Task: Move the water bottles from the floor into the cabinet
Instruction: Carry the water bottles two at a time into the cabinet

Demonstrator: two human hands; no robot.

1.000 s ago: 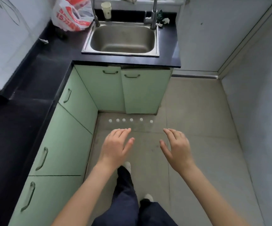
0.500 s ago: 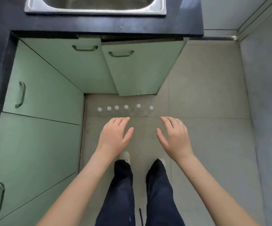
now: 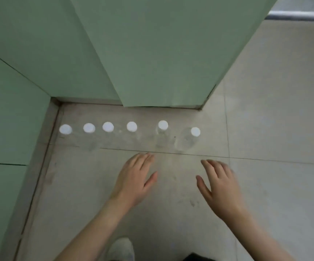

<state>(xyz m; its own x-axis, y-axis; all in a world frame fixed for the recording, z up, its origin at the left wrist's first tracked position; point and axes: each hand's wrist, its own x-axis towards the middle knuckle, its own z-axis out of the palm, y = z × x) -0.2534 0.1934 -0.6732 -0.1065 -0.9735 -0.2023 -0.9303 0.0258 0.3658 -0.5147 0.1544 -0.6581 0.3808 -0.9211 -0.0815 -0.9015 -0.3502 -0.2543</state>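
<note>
Six clear water bottles [image 3: 162, 135] stand in a row on the floor [image 3: 265, 129], along its far edge just in front of the green cabinet [image 3: 152, 53]. Each has a white cap [image 3: 163, 124]; the transparent bodies nearly vanish against the grey tiles, so their fill cannot be judged. The cabinet doors are cut off at the top. The left hand [image 3: 134, 182] and right hand [image 3: 221, 187] hover palm-down near the row, fingers spread loosely, holding nothing and touching no bottle. A white shoe [image 3: 121, 248] shows at the bottom edge.
</note>
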